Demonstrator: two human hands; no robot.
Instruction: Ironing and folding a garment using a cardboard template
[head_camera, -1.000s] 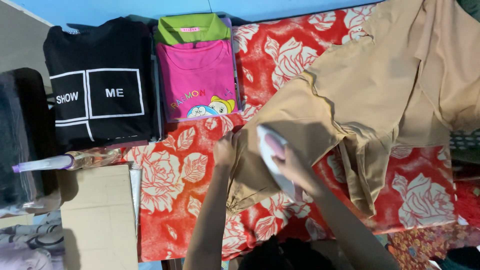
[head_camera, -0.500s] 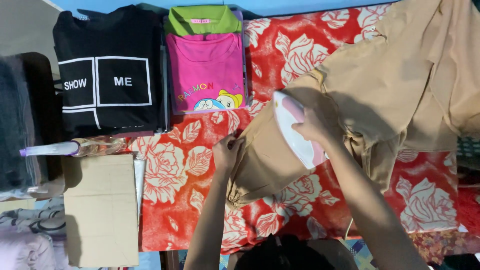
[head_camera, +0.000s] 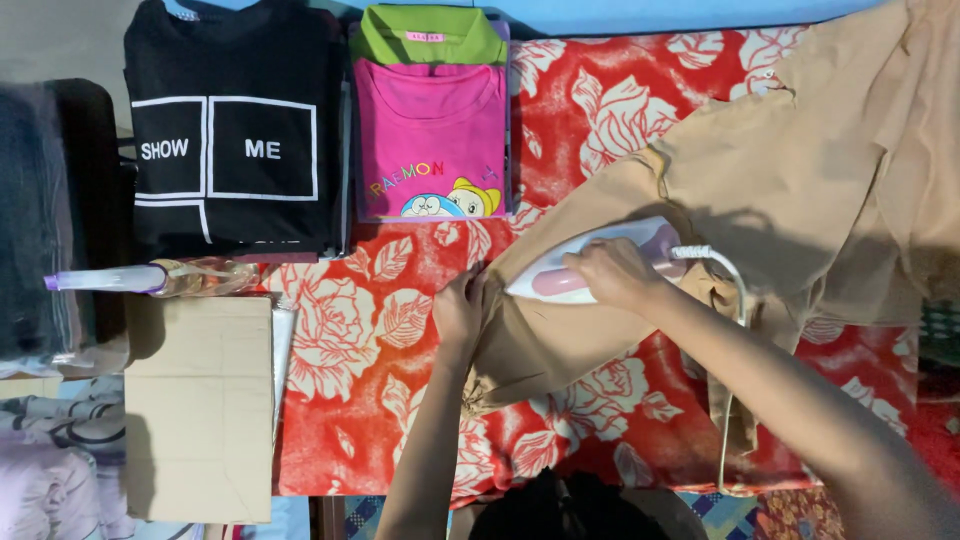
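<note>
The right hand (head_camera: 610, 272) is gripping the white-and-pink iron (head_camera: 590, 262), pressing the tan garment (head_camera: 760, 190) beside the left hand (head_camera: 458, 310), whose fingers are pinching its edge taut. Ironing looks midway; next, the iron probably needs gliding away from the left hand.

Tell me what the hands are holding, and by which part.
Right hand grips the iron by its handle; left hand pins the tan garment's edge.

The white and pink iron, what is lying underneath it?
The white and pink iron, gripped by the right hand, rests on a tan fabric garment spread over a red floral cloth. The left hand holds the garment's edge. The iron's soleplate is covered.
</note>
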